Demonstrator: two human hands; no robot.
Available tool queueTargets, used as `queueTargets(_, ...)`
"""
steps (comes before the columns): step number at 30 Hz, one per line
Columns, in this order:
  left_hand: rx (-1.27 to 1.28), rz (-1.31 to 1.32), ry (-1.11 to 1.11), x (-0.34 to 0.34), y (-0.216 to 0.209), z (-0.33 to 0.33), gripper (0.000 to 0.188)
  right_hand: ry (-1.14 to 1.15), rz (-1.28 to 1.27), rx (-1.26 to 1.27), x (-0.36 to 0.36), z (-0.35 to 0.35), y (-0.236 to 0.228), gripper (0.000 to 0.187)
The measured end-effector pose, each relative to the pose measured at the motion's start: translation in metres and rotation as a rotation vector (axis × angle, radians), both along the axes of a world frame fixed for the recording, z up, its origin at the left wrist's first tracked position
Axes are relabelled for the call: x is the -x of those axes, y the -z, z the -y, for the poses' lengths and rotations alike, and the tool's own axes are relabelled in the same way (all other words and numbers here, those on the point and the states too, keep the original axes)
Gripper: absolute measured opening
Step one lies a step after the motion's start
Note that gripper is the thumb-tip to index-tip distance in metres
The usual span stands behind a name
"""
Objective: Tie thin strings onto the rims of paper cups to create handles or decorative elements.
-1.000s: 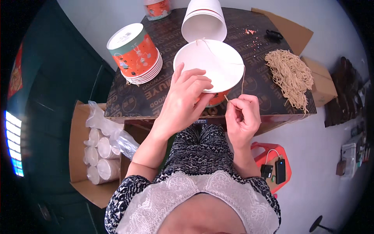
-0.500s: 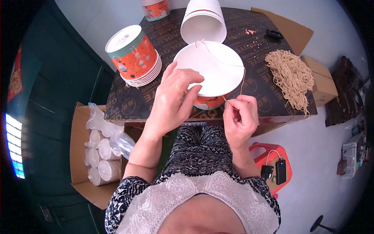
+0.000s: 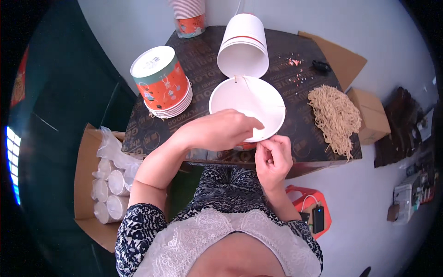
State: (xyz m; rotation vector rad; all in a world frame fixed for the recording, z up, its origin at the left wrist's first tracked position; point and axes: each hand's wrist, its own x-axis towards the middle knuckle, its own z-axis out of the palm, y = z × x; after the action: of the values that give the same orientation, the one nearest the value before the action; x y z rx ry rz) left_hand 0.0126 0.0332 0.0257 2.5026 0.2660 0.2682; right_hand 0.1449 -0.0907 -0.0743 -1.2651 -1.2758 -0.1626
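Note:
A white-lined paper bucket [image 3: 249, 92] with an orange outside stands tilted toward me at the table's front edge. A thin beige cord passes through a hole at its far rim and crosses the rim at the right. My left hand [image 3: 221, 130] reaches over the bucket's near side, index finger bent and apart from the thumb, nothing visible between them. At the near right rim, my right hand [image 3: 274, 159] is closed in a pinch against the outer wall. The cord's end was in that pinch a moment earlier; the fingers now hide it.
Nested white buckets [image 3: 243, 44] lie behind the bucket. An upturned orange stack [image 3: 164, 87] stands left, another stack [image 3: 190, 21] at the back. A beige cord pile [image 3: 334, 117] covers the table's right. A carton of wrapped white tubs [image 3: 113, 184] sits lower left; a red stool [image 3: 325, 210] holds a power bank.
My left hand has lowered from above the bucket to its near side, fingers now pointing right. My right hand has come up against the rim. The view has tilted slightly upward.

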Motion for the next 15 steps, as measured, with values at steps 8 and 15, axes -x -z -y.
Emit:
queueTargets(8, 0.132, -0.163, 0.098, -0.010, -0.014, -0.009, 0.038, -0.037, 0.047, 0.007, -0.007, -0.001, -0.004, 0.014)
queueTargets(15, 0.135, -0.125, 0.187, -0.015, -0.005, -0.020, 0.039, -0.044, 0.068, 0.032, -0.014, 0.000, 0.000, 0.016)
